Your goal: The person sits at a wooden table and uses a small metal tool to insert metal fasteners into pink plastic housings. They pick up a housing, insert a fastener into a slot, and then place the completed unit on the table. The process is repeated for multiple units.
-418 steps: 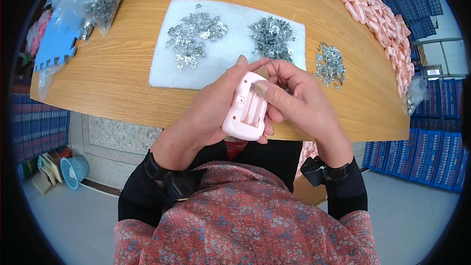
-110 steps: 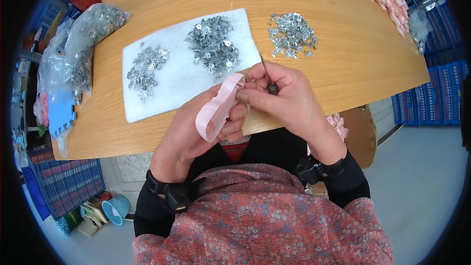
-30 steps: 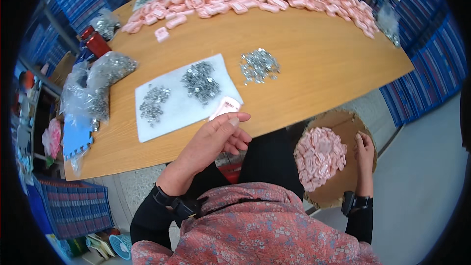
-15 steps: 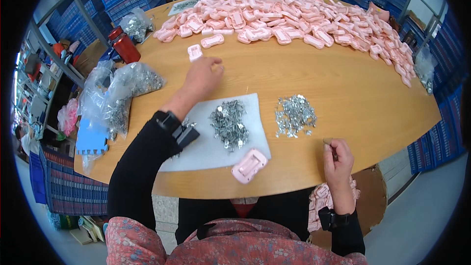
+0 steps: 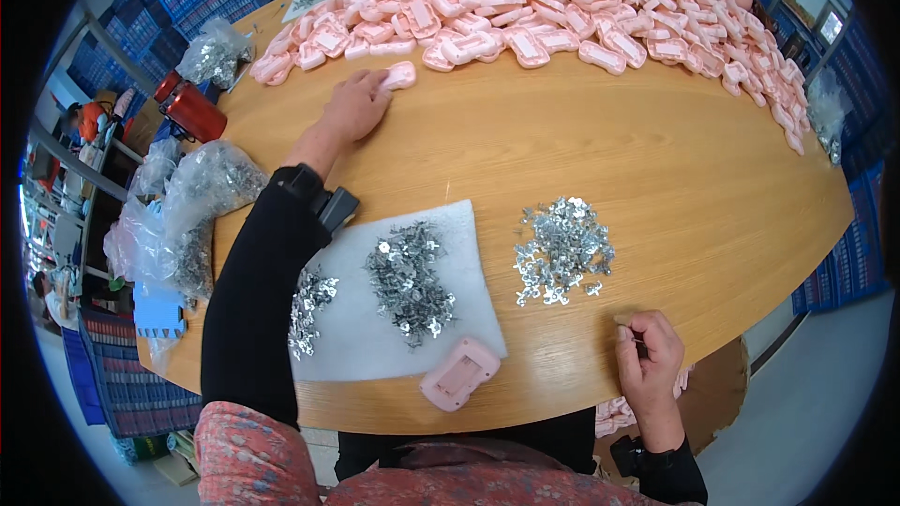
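The left hand [image 5: 354,105] reaches far across the round wooden table [image 5: 581,159], fingers closed on a pink plastic casing [image 5: 399,75] beside the pink heap [image 5: 562,9], while the right hand [image 5: 649,356], loosely curled, pinches something too small to identify.

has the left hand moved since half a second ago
Yes. The left hand has reached a little farther across the table, from beside a loose pink case onto a pink case at the edge of the pink pile.
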`<state>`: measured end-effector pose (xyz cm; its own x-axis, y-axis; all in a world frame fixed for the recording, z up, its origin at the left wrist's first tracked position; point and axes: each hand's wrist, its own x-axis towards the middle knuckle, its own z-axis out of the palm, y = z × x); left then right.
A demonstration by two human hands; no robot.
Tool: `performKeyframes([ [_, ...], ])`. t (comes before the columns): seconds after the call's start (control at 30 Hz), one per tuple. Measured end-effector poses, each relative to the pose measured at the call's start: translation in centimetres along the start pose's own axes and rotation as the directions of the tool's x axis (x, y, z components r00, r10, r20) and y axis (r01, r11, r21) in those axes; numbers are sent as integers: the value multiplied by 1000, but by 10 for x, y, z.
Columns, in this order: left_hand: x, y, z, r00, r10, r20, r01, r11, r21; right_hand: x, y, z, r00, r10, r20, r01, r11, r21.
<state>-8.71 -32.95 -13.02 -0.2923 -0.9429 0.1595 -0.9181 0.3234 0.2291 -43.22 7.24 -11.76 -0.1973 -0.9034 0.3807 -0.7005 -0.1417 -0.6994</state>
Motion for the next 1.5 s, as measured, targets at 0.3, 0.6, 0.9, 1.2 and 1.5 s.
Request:
performKeyframes([
  [0.3,-98,69,-20,984,163,77,-131,939,-317,-6,4,-2,999,-9,47,9,1000,-18],
  [0.6,-237,159,-105,952,180,246,-90,938,-336,-12,11,2,1000,-10,-4,10,992,126],
  [0.9,-340,204,-69,984,140,112,-118,976,-181,-13,13,-1,999,-48,-21,51,980,194],
  [1.2,-343,219,-59,969,198,-145,-225,953,-204,-14,18,-3,998,-54,-40,63,963,263],
  [1.5,-332,244,-51,836,509,-205,-546,737,-399,-19,-35,-13,884,115,454,-446,499,743],
])
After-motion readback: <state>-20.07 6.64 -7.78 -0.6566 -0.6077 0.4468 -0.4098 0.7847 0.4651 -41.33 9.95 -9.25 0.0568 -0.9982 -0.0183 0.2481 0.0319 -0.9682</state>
